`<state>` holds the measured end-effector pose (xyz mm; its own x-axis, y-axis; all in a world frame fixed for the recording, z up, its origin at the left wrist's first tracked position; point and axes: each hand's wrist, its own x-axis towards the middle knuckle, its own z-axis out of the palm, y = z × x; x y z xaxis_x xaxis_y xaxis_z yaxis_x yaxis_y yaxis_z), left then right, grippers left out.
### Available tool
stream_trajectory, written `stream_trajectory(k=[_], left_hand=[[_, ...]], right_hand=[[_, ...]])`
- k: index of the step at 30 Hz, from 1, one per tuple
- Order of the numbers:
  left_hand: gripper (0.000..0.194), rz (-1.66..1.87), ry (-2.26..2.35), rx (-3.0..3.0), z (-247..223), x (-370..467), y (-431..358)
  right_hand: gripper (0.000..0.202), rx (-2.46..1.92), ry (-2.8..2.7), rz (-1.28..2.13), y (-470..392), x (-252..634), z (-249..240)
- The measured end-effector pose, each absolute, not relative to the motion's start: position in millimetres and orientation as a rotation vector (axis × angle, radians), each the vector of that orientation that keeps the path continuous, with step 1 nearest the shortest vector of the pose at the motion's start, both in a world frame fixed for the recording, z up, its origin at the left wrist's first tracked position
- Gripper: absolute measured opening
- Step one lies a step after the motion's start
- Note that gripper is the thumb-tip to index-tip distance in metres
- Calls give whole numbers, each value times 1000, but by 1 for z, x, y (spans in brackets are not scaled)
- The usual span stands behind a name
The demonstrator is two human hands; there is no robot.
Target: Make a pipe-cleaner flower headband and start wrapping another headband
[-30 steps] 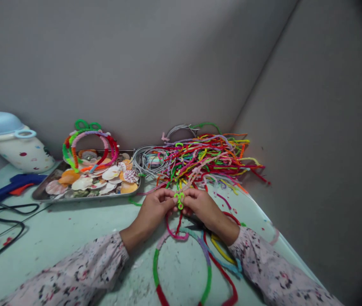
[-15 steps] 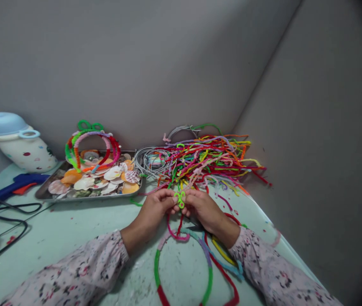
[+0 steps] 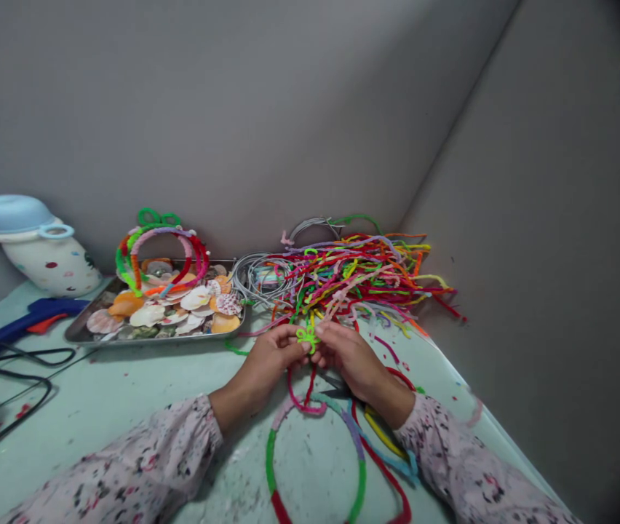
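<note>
A small lime-green looped pipe cleaner piece [image 3: 307,338] is pinched between both hands at the middle of the view. My left hand [image 3: 273,356] grips its left side with thumb and fingers. My right hand [image 3: 349,354] has closed fingers on its right side. Just below the hands lies a multicoloured pipe cleaner ring [image 3: 270,461] with a pink and red loop [image 3: 310,409] at its top. Scissors [image 3: 337,388] lie partly hidden beside my right hand.
Behind my hands are a pile of coloured pipe cleaners [image 3: 364,273] and coiled grey wire [image 3: 258,280]. On the left are a metal tray [image 3: 162,340] of shells with finished rings [image 3: 201,266], a blue glue gun [image 3: 15,327], its black cable and a white bottle [image 3: 51,258].
The lime-green piece has turned or been reshaped between my fingers and now looks like a rounder, flower-like cluster of loops. The whole view has shifted slightly.
</note>
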<state>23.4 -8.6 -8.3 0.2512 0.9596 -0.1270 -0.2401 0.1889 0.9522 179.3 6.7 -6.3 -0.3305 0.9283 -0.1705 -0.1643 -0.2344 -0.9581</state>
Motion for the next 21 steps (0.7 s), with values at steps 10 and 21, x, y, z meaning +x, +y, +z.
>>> stream_trajectory(k=[10,21], left_hand=[[17,1105,958,967,-11,20,-7],[16,1089,971,970,-7,22,-8]], right_hand=[[18,-1123,-1291,1525,6,178,-9],[15,-1117,-1229,1616,8,179,-10]])
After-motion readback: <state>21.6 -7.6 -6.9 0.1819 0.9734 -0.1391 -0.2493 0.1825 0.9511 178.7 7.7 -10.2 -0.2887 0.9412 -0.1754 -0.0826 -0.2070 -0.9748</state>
